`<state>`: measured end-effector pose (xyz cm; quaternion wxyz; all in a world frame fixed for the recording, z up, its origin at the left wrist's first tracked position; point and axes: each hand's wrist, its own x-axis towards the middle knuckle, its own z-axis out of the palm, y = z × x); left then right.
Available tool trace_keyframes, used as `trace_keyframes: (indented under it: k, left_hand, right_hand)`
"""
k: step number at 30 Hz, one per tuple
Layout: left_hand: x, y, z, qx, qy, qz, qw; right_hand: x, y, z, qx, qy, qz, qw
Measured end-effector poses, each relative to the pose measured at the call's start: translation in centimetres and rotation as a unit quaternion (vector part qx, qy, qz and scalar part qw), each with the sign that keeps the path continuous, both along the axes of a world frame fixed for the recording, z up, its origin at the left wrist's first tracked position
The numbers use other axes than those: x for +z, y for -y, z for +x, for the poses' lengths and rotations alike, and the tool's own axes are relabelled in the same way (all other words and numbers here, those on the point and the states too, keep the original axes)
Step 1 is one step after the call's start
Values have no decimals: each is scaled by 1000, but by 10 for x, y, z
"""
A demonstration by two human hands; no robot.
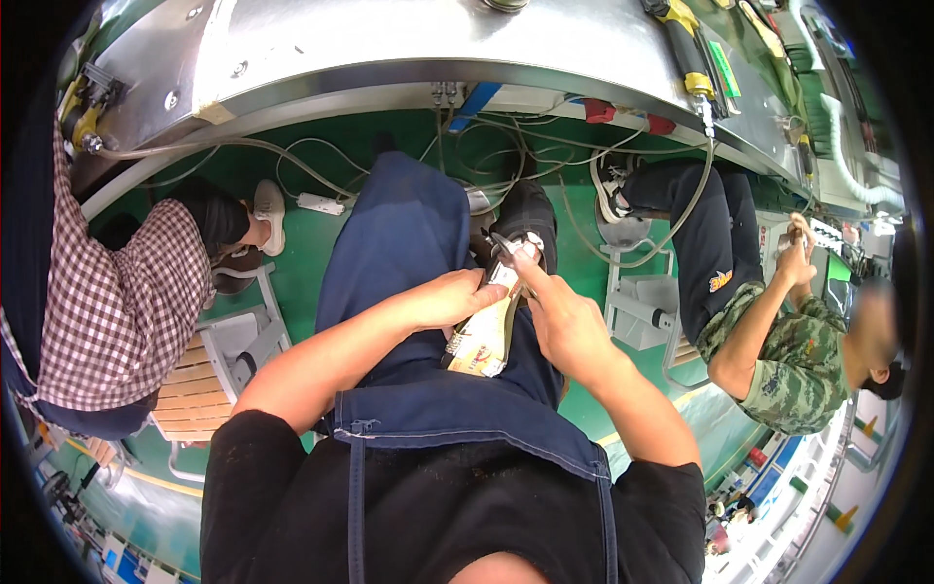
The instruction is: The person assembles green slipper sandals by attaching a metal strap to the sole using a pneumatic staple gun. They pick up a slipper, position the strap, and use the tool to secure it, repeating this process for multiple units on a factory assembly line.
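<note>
Hands are brought together over the lap, where a small flat pack [484,341] with a pale yellow-and-white face is held above the dark blue apron [418,243]. The left hand [449,298] is closed on the pack's upper left edge, fingers curled together against it. The right hand [564,326] is clamped on the opposite side, its forefinger stretched up to a small metal part [506,243] at the top of the pack, just beyond the fingertips; whether that part is a clip or a connector cannot be told. The step in hand is judged to be the fitting or freeing of this metal piece at the pack's top end, and a fine pinch with a steady hold below would be called for next.

Beyond the fingers a metal workbench [409,39] is seen, with loose cables [506,156] hung beneath it and a white power strip [321,203] on the green floor. To the left of the fingers a person in a checked shirt [117,311] is seated on a slatted stool [195,389]; to the right another in camouflage [793,360] is at work. Nothing is seen between the hands and the pack.
</note>
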<state>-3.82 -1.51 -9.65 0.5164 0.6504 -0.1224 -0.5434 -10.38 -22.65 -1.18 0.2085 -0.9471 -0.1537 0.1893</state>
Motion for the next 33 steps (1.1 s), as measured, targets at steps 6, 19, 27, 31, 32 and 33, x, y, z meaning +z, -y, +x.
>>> trace_keyframes:
  k: [6,19,27,31,32,33]
  left_hand:
    - [-31,-6,-10,28,-51,-81,995]
    - [-25,-1,18,64,-245,-58,966]
    - [1,42,-2,312,-382,-151,857]
    - [-7,47,24,252,-303,-113,912]
    - [-3,46,27,286,-211,-88,931]
    - [-8,41,34,272,-154,-50,949]
  right_hand:
    - [-9,-11,-5,9,6,-26,1000]
    - [20,1,-4,-276,5,154,949]
    - [73,11,10,-356,-108,128,920]
    - [68,18,25,-326,-147,63,932]
    - [57,23,25,-319,-131,50,937]
    - [47,28,26,-312,-114,38,942]
